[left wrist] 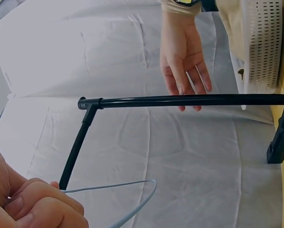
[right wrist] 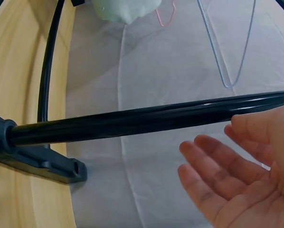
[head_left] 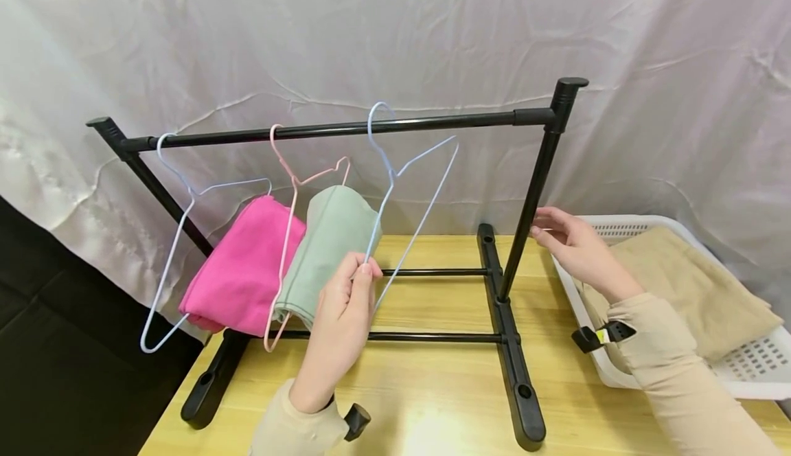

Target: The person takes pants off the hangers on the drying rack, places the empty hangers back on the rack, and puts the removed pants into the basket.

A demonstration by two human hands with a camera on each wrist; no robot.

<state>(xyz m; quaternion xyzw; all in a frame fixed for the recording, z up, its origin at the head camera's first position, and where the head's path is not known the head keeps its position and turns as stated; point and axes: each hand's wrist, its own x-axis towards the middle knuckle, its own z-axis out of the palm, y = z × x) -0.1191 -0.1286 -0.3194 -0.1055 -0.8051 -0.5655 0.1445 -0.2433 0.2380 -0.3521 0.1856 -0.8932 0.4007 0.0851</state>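
Note:
My left hand point(head_left: 349, 298) pinches the near side of a light blue hanger point(head_left: 426, 212), whose hook sits over the rack's top bar point(head_left: 457, 123). No cloth hangs on this hanger. Beside the rack's right upright, my right hand point(head_left: 575, 246) has its fingers spread loosely and holds nothing; in the right wrist view its thumb point(right wrist: 251, 126) is close to the black upright point(right wrist: 132, 124), and I cannot tell whether they touch. Left of the held hanger, a folded pale green cloth point(head_left: 330, 236) hangs on a pink hanger point(head_left: 293, 181). Farther left, a folded bright pink cloth point(head_left: 247, 270) hangs on another blue hanger point(head_left: 185, 236).
A white plastic basket point(head_left: 583, 312) with holes stands right of the rack, holding folded beige cloth point(head_left: 686, 284). The rack's black feet point(head_left: 516, 380) rest on a wooden table point(head_left: 426, 401). Behind everything hangs a pale curtain point(head_left: 432, 37); black fabric point(head_left: 74, 346) lies at the left.

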